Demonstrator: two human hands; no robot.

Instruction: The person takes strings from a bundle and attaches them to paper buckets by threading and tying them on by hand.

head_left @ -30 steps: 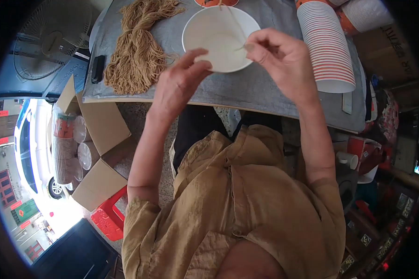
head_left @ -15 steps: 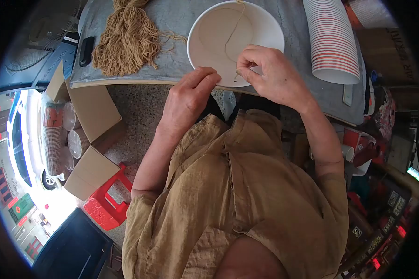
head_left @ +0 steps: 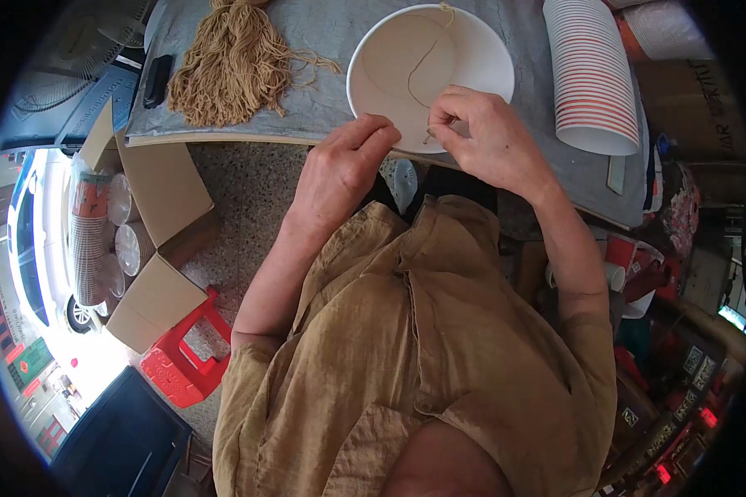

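Observation:
A wide white paper tub point(head_left: 493, 70) sits at the table edge, its open mouth toward me. A thin tan string point(head_left: 412, 76) hangs from its far rim and runs down inside it. My right hand point(head_left: 493, 141) is over the tub's near right side, thumb and forefinger pinched on the string. A short bit of string shows at the fingertips. My left hand point(head_left: 344, 166) is closed beside the tub's near left rim; what its fingers hold, if anything, is hidden. Left of the tub lies a thick bundle of tan string point(head_left: 228, 70), loose strands trailing toward it.
A long stack of white cups with red rims point(head_left: 593, 79) lies on the table point(head_left: 530, 99) at the right. A black object point(head_left: 157, 81) rests at the left. Below are an open cardboard box point(head_left: 162, 178) and a red stool point(head_left: 186, 352).
The tub appears slightly farther right, with the view shifted a little. My right hand stays pinched, and the short string at its fingertips has changed position. My left hand remains closed.

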